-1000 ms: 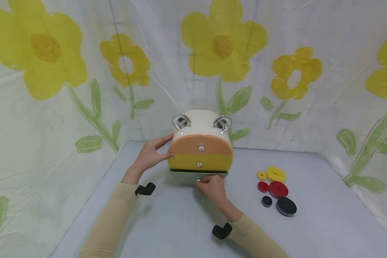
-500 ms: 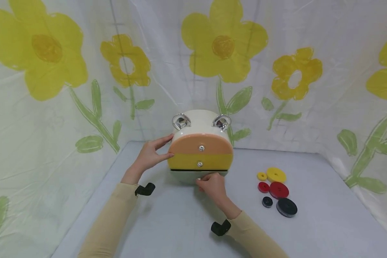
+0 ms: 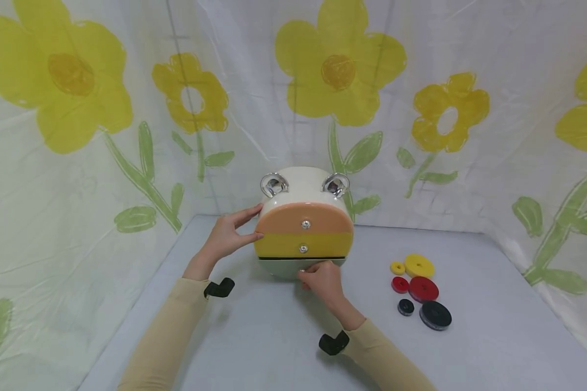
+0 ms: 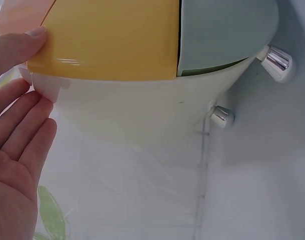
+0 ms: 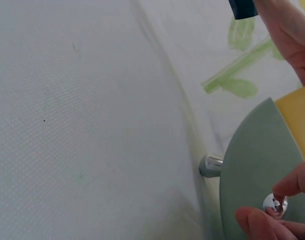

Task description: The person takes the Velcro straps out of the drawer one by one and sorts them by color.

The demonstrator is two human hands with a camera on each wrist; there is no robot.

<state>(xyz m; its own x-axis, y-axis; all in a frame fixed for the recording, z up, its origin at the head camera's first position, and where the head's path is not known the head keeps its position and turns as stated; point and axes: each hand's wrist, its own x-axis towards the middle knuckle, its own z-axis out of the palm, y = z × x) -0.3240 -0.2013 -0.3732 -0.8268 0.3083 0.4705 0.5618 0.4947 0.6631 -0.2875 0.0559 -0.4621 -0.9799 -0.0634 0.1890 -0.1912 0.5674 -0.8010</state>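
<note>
A small rounded drawer cabinet (image 3: pixel 305 187) with a white shell and silver ear-like fittings stands mid-table. Its front stacks an orange drawer (image 3: pixel 293 217), a yellow drawer (image 3: pixel 279 245) and a green drawer (image 3: pixel 276 266), each with a silver knob. Thin dark gaps edge the green drawer (image 4: pixel 227 35), which sits slightly out. My right hand (image 3: pixel 325 282) pinches the green drawer's knob (image 5: pixel 275 206) between thumb and fingers. On the cabinet's left side my left hand (image 3: pixel 227 236) rests with extended fingers, its thumb (image 4: pixel 22 47) against the front's edge.
Right of the cabinet lie a large yellow disc (image 3: pixel 419 265), a large red disc (image 3: pixel 423 289) and a large black disc (image 3: pixel 435 315), each beside a smaller one of its colour. A flower-printed curtain (image 3: pixel 254 136) hangs behind the table (image 3: pixel 254 336).
The green drawer has slid inward with my right hand on its knob, and the dark gap above it has narrowed. My left hand has stayed at the cabinet's side.
</note>
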